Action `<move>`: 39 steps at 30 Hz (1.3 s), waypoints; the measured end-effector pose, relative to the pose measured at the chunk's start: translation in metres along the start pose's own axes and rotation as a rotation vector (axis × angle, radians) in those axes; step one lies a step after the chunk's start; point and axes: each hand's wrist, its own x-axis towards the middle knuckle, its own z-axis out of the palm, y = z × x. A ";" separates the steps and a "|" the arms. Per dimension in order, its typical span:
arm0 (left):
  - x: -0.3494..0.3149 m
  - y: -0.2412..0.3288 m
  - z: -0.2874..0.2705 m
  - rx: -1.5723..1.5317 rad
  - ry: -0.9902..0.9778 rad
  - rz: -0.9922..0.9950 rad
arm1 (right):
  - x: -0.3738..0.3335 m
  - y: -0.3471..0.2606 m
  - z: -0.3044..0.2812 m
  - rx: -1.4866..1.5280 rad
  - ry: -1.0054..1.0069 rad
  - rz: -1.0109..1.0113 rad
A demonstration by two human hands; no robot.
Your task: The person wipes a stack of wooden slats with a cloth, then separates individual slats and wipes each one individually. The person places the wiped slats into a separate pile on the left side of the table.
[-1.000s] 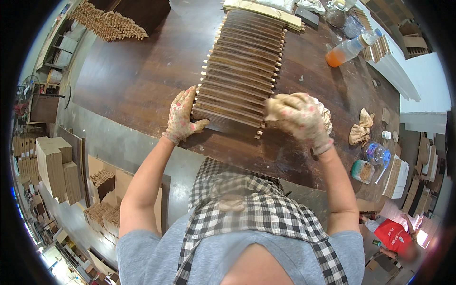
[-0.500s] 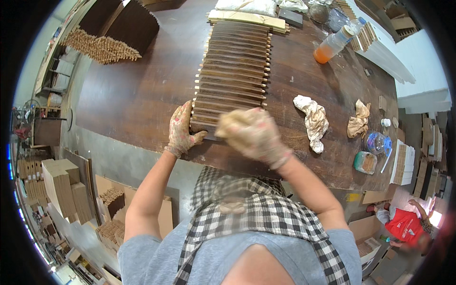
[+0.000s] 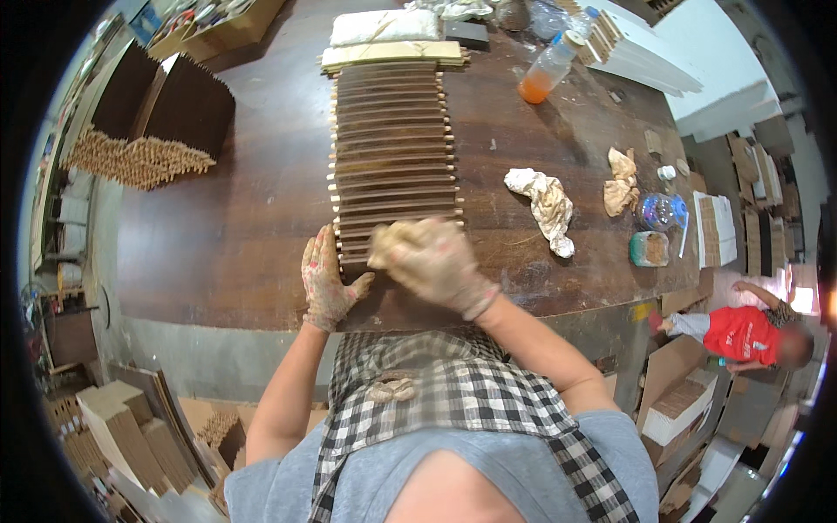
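A row of dark brown wooden slats (image 3: pixel 392 144) lies side by side on the table, pale dowel pins sticking out at both ends. My left hand (image 3: pixel 328 281), in a stained patterned glove, rests at the row's near left corner. Its fingers stretch along the slat ends and its thumb points along the front edge. Over the nearest slats is my gloved right hand (image 3: pixel 440 266), somewhat blurred, closed around a yellowish rag (image 3: pixel 392 243). The rag appears to touch the slats, though the hand partly covers it.
Pale wood strips (image 3: pixel 392 56) border the row's far end. Rightward lie a crumpled white cloth (image 3: pixel 545 209), a tan cloth (image 3: pixel 621 183), a bottle of orange liquid (image 3: pixel 551 70) and a green-based jar (image 3: pixel 649 250). Stacked dark boards (image 3: pixel 187 100) stand far left. A person in red (image 3: pixel 741 336) is at right.
The view has shifted, so the table sits lower and further left in the picture. My right hand has moved slightly along the nearest slats with the rag; my left hand stays at the corner.
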 end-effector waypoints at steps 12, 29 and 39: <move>0.002 0.002 -0.002 -0.046 -0.020 -0.007 | 0.009 0.014 0.013 -0.032 0.138 0.145; -0.001 0.000 -0.007 -0.002 -0.057 -0.002 | 0.045 0.027 0.050 -0.019 0.030 -0.036; 0.006 0.006 -0.011 -0.049 -0.071 -0.056 | 0.063 0.122 0.027 -0.087 0.146 0.078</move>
